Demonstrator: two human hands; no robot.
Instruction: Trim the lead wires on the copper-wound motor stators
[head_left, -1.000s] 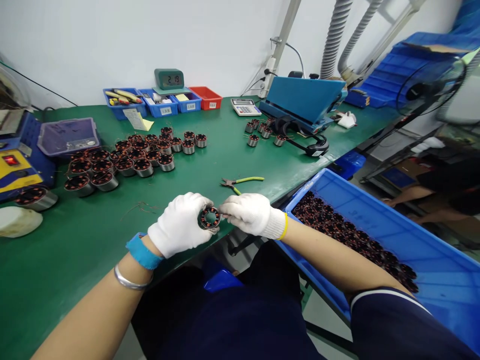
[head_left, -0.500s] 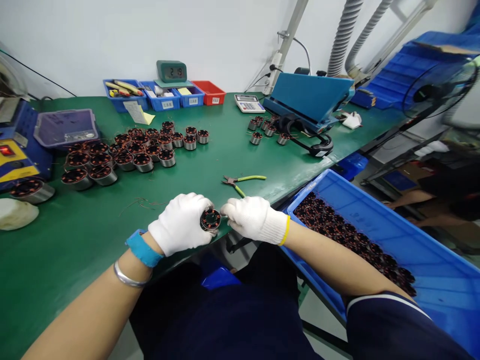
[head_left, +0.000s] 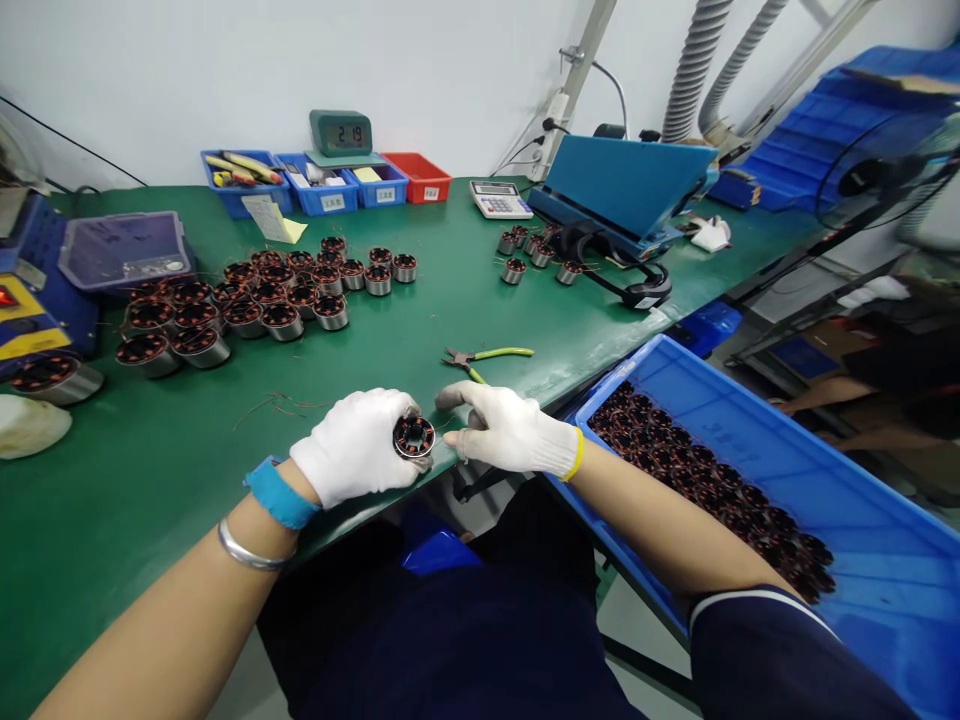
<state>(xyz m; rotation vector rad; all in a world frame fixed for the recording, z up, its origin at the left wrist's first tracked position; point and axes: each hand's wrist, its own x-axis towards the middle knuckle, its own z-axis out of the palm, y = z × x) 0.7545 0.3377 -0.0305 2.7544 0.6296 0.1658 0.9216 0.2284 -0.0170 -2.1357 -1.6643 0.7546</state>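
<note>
In a white glove, my left hand (head_left: 358, 450) is closed around a motor stator (head_left: 414, 437), a metal ring with copper windings, near the table's front edge. My gloved right hand (head_left: 499, 425) is just to the right of it, thumb and index finger apart, with nothing visible between them. Cutting pliers (head_left: 487, 355) with green handles lie on the table beyond the right hand. Thin loose wire offcuts (head_left: 277, 402) are scattered to the left. Several more stators (head_left: 281, 318) stand grouped on the left side of the green table (head_left: 420, 335).
A blue crate (head_left: 757, 440) at my right holds rows of stators. Small blue bins (head_left: 330, 200), a red bin (head_left: 420, 185), a clock (head_left: 341, 133) and a calculator (head_left: 501, 200) line the wall. Beside a teal case (head_left: 622, 190) stand several stators. Another person's arm shows at far right.
My right hand's fingers have spread apart and drawn slightly away from the stator. The left hand still holds it, now a little further left in view.
</note>
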